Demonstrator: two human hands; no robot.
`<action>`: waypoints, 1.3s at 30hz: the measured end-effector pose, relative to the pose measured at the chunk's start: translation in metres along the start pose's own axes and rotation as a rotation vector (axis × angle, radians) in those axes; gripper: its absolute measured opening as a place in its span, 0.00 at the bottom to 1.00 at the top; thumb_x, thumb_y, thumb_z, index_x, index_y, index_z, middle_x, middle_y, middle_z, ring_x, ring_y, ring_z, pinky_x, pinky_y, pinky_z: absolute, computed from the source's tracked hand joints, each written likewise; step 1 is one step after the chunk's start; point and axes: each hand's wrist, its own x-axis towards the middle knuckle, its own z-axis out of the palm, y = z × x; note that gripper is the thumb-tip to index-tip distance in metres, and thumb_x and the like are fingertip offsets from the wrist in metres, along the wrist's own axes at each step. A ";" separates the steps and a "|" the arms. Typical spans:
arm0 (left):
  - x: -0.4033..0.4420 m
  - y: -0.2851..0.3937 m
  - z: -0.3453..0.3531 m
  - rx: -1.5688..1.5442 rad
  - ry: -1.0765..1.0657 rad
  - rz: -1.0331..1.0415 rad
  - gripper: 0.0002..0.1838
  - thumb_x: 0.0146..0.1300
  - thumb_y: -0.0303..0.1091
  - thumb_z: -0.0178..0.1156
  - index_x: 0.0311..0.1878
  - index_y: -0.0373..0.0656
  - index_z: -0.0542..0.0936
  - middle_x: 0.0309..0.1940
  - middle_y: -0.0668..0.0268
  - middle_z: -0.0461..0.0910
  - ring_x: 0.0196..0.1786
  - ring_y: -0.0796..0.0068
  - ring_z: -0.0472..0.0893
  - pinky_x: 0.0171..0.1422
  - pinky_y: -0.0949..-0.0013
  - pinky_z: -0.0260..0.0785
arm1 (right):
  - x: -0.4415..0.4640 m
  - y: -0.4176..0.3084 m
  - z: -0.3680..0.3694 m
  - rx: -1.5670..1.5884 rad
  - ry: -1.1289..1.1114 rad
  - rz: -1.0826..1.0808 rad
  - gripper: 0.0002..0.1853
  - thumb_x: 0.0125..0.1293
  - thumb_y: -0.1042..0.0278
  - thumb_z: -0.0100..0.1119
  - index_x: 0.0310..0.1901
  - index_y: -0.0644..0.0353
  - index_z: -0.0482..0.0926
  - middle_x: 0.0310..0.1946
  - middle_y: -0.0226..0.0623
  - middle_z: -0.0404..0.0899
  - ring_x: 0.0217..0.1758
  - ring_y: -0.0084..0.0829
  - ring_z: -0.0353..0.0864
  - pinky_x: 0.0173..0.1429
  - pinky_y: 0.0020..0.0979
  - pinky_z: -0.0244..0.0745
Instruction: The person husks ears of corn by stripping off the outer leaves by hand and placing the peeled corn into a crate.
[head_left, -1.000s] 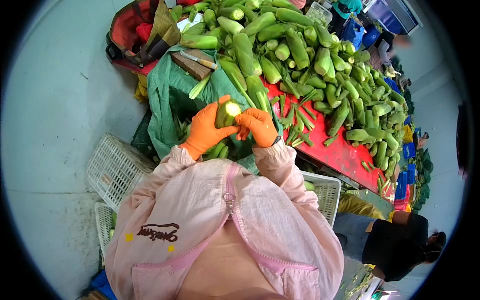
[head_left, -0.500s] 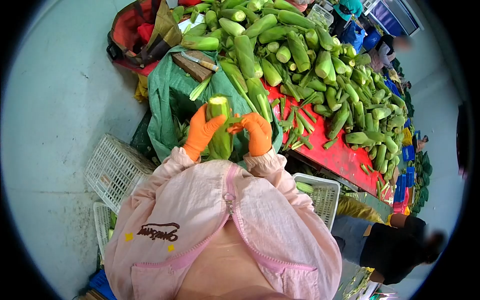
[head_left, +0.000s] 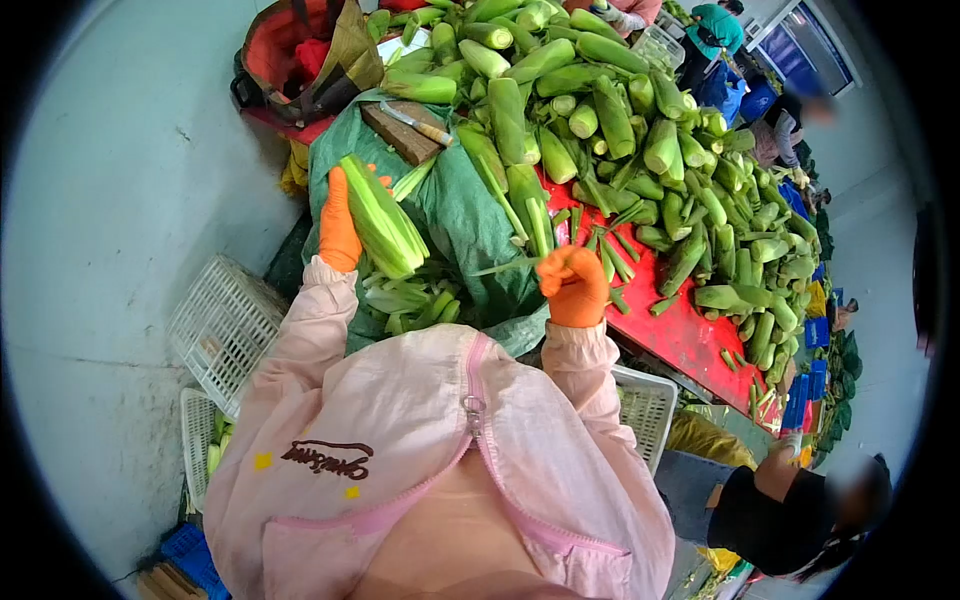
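Observation:
In my orange-gloved left hand is an ear of corn, tilted and still wrapped in pale green husk. My right hand, gloved in orange too, is closed to the right of it, well apart from the ear. A thin strip of green husk sticks out from its fingers. Beneath both hands lies an open green sack with loose husks inside. A knife rests on a wooden block at the sack's far edge.
A large heap of unhusked corn covers the red table, with husk scraps near its edge. White crates stand left and right of me. An open bag sits at the far left. Another person is at the lower right.
My left hand has moved left with the ear, which now tilts over. My right hand has pulled away to the right with a husk strip.

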 end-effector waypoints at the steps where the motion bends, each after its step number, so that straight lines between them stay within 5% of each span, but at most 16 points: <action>1: -0.004 0.002 0.003 0.004 0.004 -0.003 0.42 0.63 0.70 0.52 0.65 0.39 0.71 0.48 0.54 0.81 0.47 0.65 0.81 0.56 0.62 0.75 | 0.001 0.001 0.011 -0.249 0.128 0.126 0.18 0.70 0.57 0.50 0.34 0.67 0.78 0.37 0.50 0.84 0.24 0.31 0.78 0.28 0.26 0.72; 2: -0.011 0.000 0.011 0.108 -0.085 -0.012 0.42 0.64 0.69 0.52 0.65 0.38 0.71 0.48 0.54 0.81 0.47 0.65 0.81 0.55 0.63 0.75 | 0.010 0.007 0.027 -0.468 0.026 0.216 0.18 0.69 0.55 0.54 0.43 0.67 0.79 0.47 0.47 0.84 0.29 0.29 0.81 0.35 0.25 0.73; 4: -0.029 -0.007 0.035 0.271 -0.221 0.005 0.42 0.65 0.67 0.52 0.63 0.35 0.72 0.48 0.54 0.82 0.46 0.67 0.82 0.53 0.66 0.75 | 0.023 0.026 0.066 -0.715 0.028 0.350 0.22 0.65 0.52 0.61 0.51 0.64 0.79 0.49 0.39 0.83 0.38 0.29 0.83 0.38 0.28 0.74; 8: -0.038 -0.022 0.047 0.320 -0.325 0.036 0.35 0.67 0.59 0.56 0.62 0.35 0.73 0.48 0.57 0.82 0.48 0.70 0.81 0.54 0.68 0.74 | 0.041 0.053 0.066 -1.206 -0.073 0.232 0.22 0.56 0.54 0.69 0.44 0.64 0.81 0.35 0.36 0.84 0.37 0.28 0.82 0.42 0.30 0.75; 14: -0.036 -0.024 0.032 0.528 -0.435 0.063 0.32 0.68 0.55 0.59 0.62 0.35 0.74 0.52 0.65 0.79 0.51 0.77 0.77 0.59 0.73 0.68 | 0.044 0.068 0.056 -0.888 0.023 0.360 0.09 0.55 0.69 0.60 0.32 0.68 0.79 0.24 0.37 0.80 0.24 0.28 0.78 0.31 0.31 0.73; 17: -0.037 -0.027 0.035 0.489 -0.435 0.042 0.31 0.66 0.54 0.61 0.57 0.35 0.75 0.44 0.68 0.80 0.45 0.81 0.76 0.51 0.75 0.69 | 0.043 0.077 0.039 -0.749 0.060 0.414 0.07 0.55 0.70 0.61 0.29 0.66 0.78 0.23 0.36 0.79 0.23 0.28 0.76 0.30 0.29 0.73; 23: -0.036 -0.026 0.038 0.576 -0.262 -0.089 0.33 0.68 0.60 0.56 0.58 0.37 0.76 0.45 0.68 0.80 0.44 0.79 0.76 0.51 0.75 0.69 | 0.037 0.070 0.034 -0.289 0.147 0.531 0.04 0.54 0.72 0.60 0.28 0.62 0.76 0.23 0.33 0.76 0.22 0.28 0.75 0.27 0.30 0.77; 27: -0.047 -0.059 0.036 0.553 -0.191 -0.017 0.29 0.68 0.58 0.57 0.55 0.39 0.77 0.45 0.67 0.80 0.45 0.77 0.76 0.52 0.74 0.69 | 0.031 0.068 0.045 -0.292 0.187 0.501 0.05 0.54 0.71 0.60 0.27 0.63 0.76 0.23 0.35 0.75 0.21 0.30 0.75 0.26 0.32 0.78; 31: -0.050 -0.063 0.039 0.457 -0.265 -0.146 0.25 0.66 0.48 0.63 0.58 0.40 0.75 0.50 0.67 0.78 0.52 0.77 0.75 0.58 0.72 0.67 | 0.025 0.073 0.038 -0.217 0.133 0.514 0.09 0.55 0.70 0.58 0.35 0.67 0.78 0.25 0.38 0.78 0.22 0.33 0.78 0.26 0.30 0.78; 39: -0.038 -0.057 0.015 0.262 -0.223 -0.250 0.22 0.64 0.42 0.63 0.56 0.38 0.76 0.47 0.64 0.81 0.47 0.73 0.81 0.54 0.69 0.73 | 0.028 0.059 0.019 0.172 0.066 0.490 0.17 0.56 0.67 0.54 0.46 0.63 0.78 0.36 0.36 0.82 0.27 0.33 0.80 0.25 0.28 0.73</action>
